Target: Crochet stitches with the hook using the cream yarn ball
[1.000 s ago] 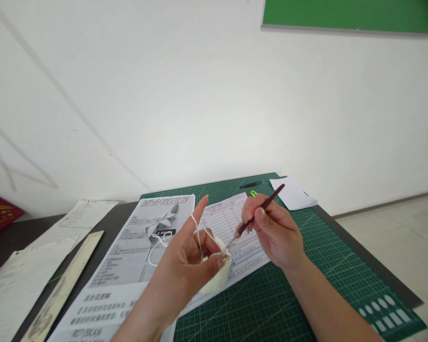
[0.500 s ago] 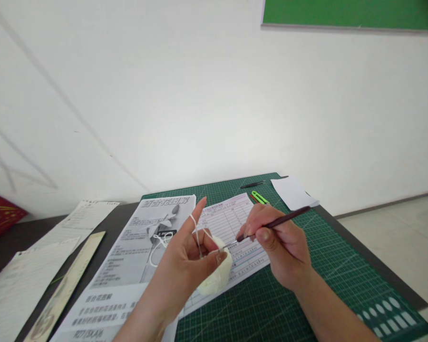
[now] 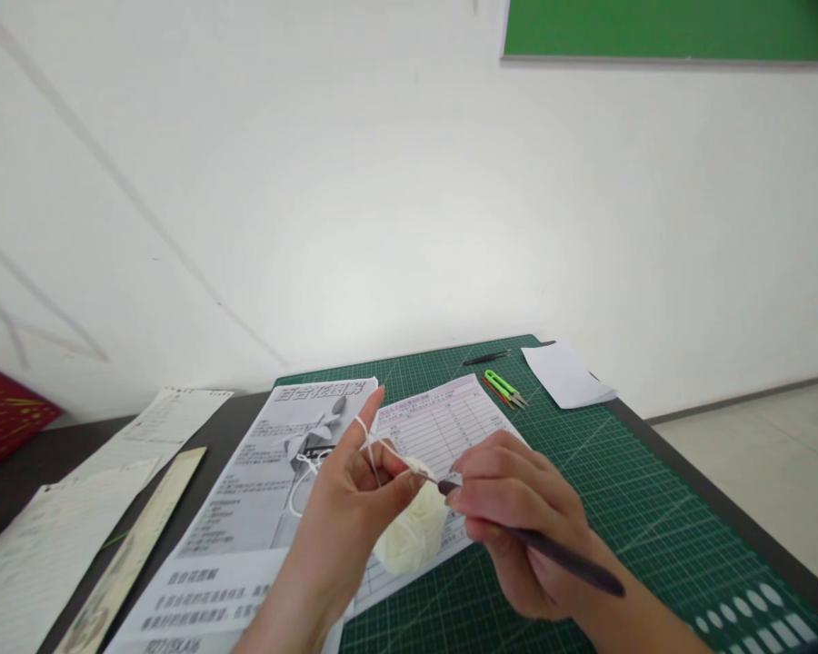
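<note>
1. the left hand [image 3: 354, 513] is closing its thumb and a bent finger on the white yarn [image 3: 363, 425] beside the hook's metal end, probably to steady that spot.
2. its index finger is pointing up and away with the strand looping around it, seemingly to hold the strand taut.
3. the right hand [image 3: 528, 527] is gripping the dark-handled hook [image 3: 565, 559], the handle's butt slanting near and right across the hand; this likely leaves the metal end free. the exact tip is hiding at the pinch, so i cannot tell how it is catching the yarn.
4. the cream yarn ball [image 3: 409, 545] is sitting on the lined form [image 3: 443, 413], just below the pinch, perhaps so the strand feeds easily. whether it is touching the left hand, i cannot tell.
5. the printed sheet [image 3: 245, 490] is lying left of the form, probably within easy sight.
6. green snips [image 3: 501, 384] and black tweezers [image 3: 487, 358] are resting farther off, beyond the right hand, likely within reach.
7. the cutting mat [image 3: 627, 509] is stretching right of the right hand, apparently giving that elbow side room; its far edge is running close to the wall [image 3: 382, 182], limiting forward movement.
8. leftward, the ruler [image 3: 136, 545] is lying between the printed sheet and handwritten pages [image 3: 95, 509].
</note>
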`<action>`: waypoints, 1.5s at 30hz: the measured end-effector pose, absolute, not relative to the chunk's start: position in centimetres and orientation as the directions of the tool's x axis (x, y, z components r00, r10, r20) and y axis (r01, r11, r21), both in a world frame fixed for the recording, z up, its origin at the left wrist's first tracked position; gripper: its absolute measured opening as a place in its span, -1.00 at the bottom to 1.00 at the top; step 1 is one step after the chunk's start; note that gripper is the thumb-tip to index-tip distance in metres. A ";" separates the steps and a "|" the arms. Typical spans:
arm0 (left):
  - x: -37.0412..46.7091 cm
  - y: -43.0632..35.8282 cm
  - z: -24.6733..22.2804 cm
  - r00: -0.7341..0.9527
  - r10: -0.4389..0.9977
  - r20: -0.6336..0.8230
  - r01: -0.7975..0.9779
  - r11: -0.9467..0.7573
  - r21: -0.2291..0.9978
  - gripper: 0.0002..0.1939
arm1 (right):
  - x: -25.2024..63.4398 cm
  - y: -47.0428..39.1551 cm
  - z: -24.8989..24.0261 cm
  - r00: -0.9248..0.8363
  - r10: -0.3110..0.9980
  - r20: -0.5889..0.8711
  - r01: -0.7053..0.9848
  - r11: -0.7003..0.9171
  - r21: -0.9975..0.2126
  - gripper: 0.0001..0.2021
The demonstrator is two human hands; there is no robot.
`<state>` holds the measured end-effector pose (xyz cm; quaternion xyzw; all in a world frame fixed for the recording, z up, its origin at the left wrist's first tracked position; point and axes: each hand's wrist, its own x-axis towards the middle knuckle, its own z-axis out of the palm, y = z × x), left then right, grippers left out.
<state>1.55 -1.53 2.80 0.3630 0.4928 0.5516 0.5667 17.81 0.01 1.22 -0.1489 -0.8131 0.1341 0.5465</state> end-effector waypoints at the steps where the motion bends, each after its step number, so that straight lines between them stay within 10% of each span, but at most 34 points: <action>1: 1.6 -1.5 2.7 -0.112 0.981 -0.159 -0.281 0.123 0.952 -0.05 | 17.7 0.0 1.2 -0.370 0.353 0.859 0.108 0.935 -0.338 -0.77; 9: 2.2 -1.4 2.3 -0.246 0.957 -0.154 -0.399 0.045 0.916 -0.08 | 17.0 0.3 0.6 -0.371 0.261 0.891 0.161 0.963 -0.215 -0.70; 30: 2.3 -1.3 1.9 -0.386 0.920 -0.065 -0.544 -0.170 0.822 -0.12 | 16.1 0.6 -0.4 -0.177 0.424 0.888 -0.029 0.900 -0.435 -0.53; 38: 2.2 -1.2 1.8 -0.430 0.903 0.005 -0.517 -0.250 0.818 -0.11 | 15.9 1.3 -0.6 -0.074 0.698 0.713 -0.207 0.688 -0.695 -0.65; 45: 1.8 -0.9 1.9 -0.339 0.940 -0.031 -0.585 -0.185 0.790 -0.05 | 16.7 1.5 -0.8 -0.300 0.373 0.878 -0.007 0.919 -0.393 -0.64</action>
